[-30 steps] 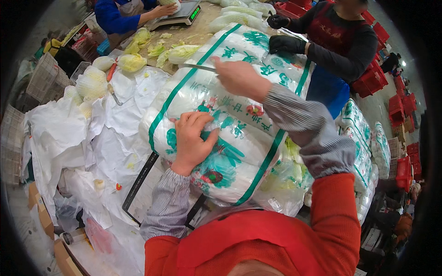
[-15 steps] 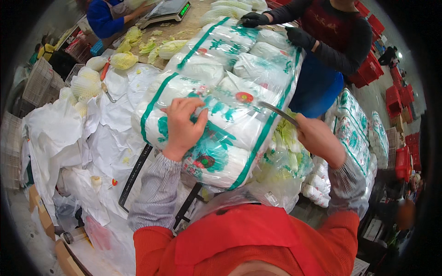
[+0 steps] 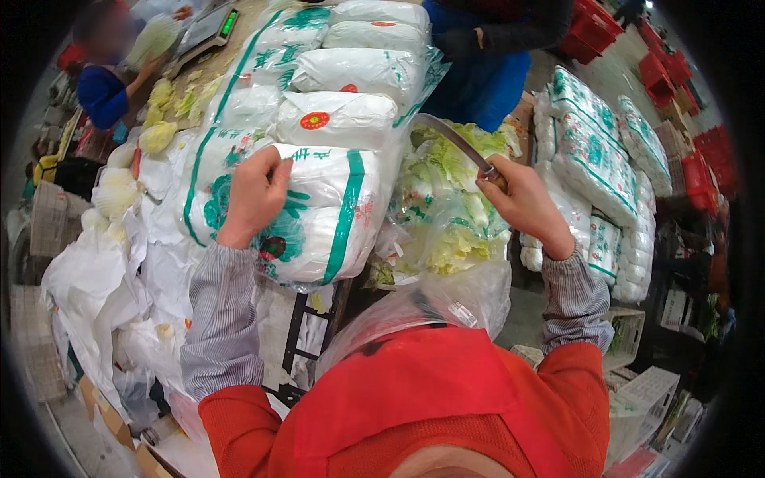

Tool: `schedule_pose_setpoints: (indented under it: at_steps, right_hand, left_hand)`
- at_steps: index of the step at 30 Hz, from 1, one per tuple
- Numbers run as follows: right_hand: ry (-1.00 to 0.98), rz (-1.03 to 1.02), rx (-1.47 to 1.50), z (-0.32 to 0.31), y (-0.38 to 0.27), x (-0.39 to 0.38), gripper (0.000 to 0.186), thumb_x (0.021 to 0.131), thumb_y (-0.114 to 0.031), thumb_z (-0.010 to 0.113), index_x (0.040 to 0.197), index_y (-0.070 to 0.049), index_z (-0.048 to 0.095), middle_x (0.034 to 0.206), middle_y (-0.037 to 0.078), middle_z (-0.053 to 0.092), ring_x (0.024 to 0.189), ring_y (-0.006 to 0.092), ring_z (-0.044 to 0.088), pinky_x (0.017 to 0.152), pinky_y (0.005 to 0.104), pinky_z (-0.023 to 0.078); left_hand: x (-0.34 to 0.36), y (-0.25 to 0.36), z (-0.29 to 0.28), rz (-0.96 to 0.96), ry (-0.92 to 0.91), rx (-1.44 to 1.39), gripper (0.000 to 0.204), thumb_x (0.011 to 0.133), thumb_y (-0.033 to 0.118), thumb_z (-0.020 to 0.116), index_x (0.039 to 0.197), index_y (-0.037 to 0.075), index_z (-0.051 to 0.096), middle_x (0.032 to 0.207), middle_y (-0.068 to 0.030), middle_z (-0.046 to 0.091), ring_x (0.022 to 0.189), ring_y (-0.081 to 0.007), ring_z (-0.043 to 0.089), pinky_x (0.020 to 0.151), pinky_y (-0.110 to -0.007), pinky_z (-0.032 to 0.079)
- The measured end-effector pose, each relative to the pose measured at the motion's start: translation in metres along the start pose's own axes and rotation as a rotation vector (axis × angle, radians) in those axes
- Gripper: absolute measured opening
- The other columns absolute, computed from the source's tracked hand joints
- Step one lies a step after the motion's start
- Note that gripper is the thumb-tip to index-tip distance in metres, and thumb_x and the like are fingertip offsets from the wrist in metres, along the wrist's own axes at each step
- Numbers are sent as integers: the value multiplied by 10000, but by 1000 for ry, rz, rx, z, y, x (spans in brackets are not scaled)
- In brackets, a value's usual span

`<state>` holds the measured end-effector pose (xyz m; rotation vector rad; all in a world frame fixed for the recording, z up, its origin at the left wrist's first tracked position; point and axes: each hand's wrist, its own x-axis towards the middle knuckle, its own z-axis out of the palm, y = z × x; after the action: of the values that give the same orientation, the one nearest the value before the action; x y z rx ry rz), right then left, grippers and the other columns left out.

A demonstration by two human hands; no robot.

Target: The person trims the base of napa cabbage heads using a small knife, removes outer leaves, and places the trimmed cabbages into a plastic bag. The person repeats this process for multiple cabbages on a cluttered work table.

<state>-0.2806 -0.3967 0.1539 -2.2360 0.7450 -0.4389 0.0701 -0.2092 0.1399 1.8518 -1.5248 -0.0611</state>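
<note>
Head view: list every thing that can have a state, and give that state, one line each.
Large printed bag: open on its upper face
White bundles: wrapped, lying in rows, partly exposed
Knife: blade bare, above the leaves
Right hand: closed around the knife handle
Left hand: on the bag, fingers curled
Leaves: loose, heaped
Scale display: lit green
Striped bags: stacked

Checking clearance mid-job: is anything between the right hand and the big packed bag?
Nothing visible blocks the way: between the right hand and the packed bag are only the held knife and, seemingly beneath it, cabbage leaves and clear plastic.
</note>
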Motion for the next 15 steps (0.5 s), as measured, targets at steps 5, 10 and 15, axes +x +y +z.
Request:
schedule_pose_setpoints:
  at_steps: [5, 10, 15]
  right_hand:
    - [-35, -144, 142, 60, 3, 17, 184, 921, -139, 656, 946, -4, 533, 736, 196, 646, 649, 397, 615, 595, 441, 473]
    - [146, -121, 184, 156, 26, 9, 165, 953, -135, 638, 1014, 1, 566, 716, 160, 624, 592, 262, 586, 555, 379, 447]
    - [190, 109, 267, 188, 75, -86, 205, 954, -171, 622, 1079, -20, 563, 665, 170, 606, 545, 303, 562, 528, 410, 437]
  left_hand:
    - [-53, 57, 14, -9, -72, 38, 340, 884, 145, 689, 609, 27, 528, 606, -166, 539, 511, -352, 545, 471, -422, 391]
    - [-134, 109, 35, -60, 5, -17, 361, 864, 92, 697, 579, 35, 484, 574, -168, 490, 498, -341, 531, 459, -426, 369]
    - [-251, 132, 53, -341, 12, -234, 396, 862, 74, 694, 560, 5, 447, 523, -167, 442, 450, -298, 472, 463, -422, 340]
